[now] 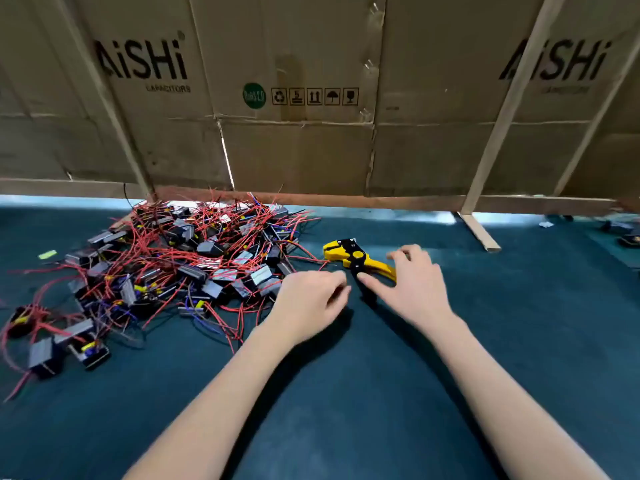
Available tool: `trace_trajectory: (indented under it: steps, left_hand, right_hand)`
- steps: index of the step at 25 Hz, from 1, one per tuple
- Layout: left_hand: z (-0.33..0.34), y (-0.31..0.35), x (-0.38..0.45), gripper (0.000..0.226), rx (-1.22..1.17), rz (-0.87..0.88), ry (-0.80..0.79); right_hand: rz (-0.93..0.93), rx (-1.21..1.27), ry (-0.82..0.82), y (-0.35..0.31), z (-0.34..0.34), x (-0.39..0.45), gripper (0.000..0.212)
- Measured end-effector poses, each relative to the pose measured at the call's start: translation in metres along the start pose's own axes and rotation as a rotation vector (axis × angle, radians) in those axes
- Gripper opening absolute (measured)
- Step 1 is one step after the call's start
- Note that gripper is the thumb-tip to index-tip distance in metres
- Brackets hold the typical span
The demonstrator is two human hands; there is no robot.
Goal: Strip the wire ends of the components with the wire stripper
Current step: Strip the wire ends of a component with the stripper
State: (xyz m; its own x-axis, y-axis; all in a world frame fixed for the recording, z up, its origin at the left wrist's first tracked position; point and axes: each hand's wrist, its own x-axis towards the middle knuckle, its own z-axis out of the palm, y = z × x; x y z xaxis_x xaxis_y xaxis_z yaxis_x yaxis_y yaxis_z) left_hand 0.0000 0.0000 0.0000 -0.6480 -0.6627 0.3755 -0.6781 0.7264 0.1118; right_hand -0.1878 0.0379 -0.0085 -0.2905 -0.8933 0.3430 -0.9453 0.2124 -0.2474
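Observation:
A yellow and black wire stripper (349, 255) lies on the dark mat, jaws pointing left. My right hand (412, 285) hovers over its handles with spread, relaxed fingers; the thumb tip is close to the black pivot and the fingers arch over the yellow handle. Whether they touch it I cannot tell. My left hand (311, 299) sits just left of the tool, fingers loosely curled, at the edge of a big pile of components (180, 265) with grey and black bodies and tangled red wires. It holds nothing that I can see.
A cardboard wall (311, 98) on a wooden frame stands right behind the pile. A wooden brace (479, 232) rests on the mat at the back right. Two loose components (65, 348) lie at the pile's near left. The dark teal mat (346, 393) covers the table.

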Motion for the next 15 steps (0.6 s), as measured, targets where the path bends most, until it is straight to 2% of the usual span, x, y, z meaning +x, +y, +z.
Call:
trace_trajectory:
  steps: [1,3,6,9,11,15]
  left_hand:
    - [0.005,-0.002,-0.004,0.026,-0.030,-0.023,0.021]
    - [0.017,-0.006,-0.012,0.024,-0.124,-0.097,0.076]
    - [0.023,-0.011,-0.009,0.013,-0.115,-0.122,0.088]
    - [0.025,-0.025,-0.001,0.031,0.011,-0.173,0.093]
    - [0.026,-0.030,-0.004,0.035,0.064,-0.170,0.095]
    - [0.027,-0.032,0.001,0.021,0.149,-0.131,0.044]
  right_hand:
    - [0.068,-0.023,-0.051,-0.002,0.006,-0.003,0.082]
    - [0.091,-0.115,-0.084,-0.004,0.017,-0.012,0.094]
    - [0.090,-0.137,-0.061,-0.004,0.014,-0.015,0.078]
    - [0.182,-0.149,-0.093,0.000,-0.001,-0.012,0.064]
    - [0.215,-0.197,-0.102,0.004,-0.004,-0.018,0.063]
    - [0.203,-0.257,-0.119,0.007,-0.005,-0.021,0.070]
